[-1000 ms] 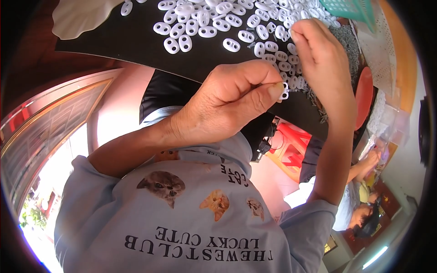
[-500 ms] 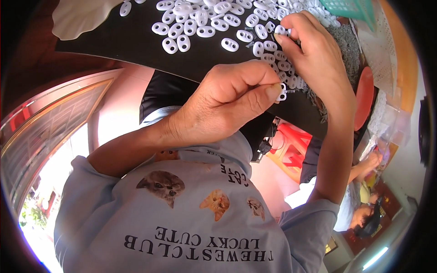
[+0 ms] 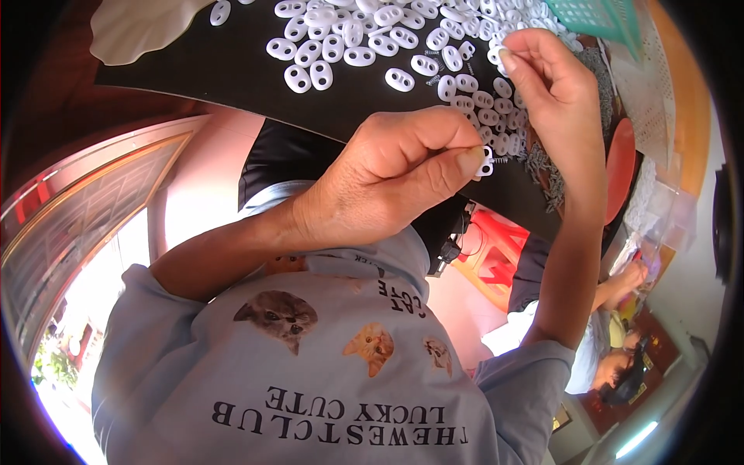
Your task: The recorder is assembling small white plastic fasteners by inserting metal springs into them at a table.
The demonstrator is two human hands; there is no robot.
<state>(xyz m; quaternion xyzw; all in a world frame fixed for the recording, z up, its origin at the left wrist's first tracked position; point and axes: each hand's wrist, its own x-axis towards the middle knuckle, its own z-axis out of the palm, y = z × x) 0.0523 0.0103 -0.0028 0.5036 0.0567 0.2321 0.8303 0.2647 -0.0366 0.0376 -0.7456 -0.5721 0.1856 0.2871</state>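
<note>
Dozens of small white oval pieces, each pierced with two holes, were spread over a black work surface across the top of the view. At the far left of that surface a pale, cream-coloured sheet was laid. Lower down, the left hand was closed into a loose fist, and one white two-holed piece was pinched between thumb and forefinger, just off the lower edge of the scattered heap. A small dark screw seemed to be set at that piece, though it was too small to be made out clearly. Further right, the right hand was raised over the thickest part of the heap with its fingers curled together; whether anything was gripped between the fingertips could not be told. A pile of small grey screws was heaped just beside that wrist. At the upper right a teal plastic mesh basket was seen, partly cut off by the edge.
</note>
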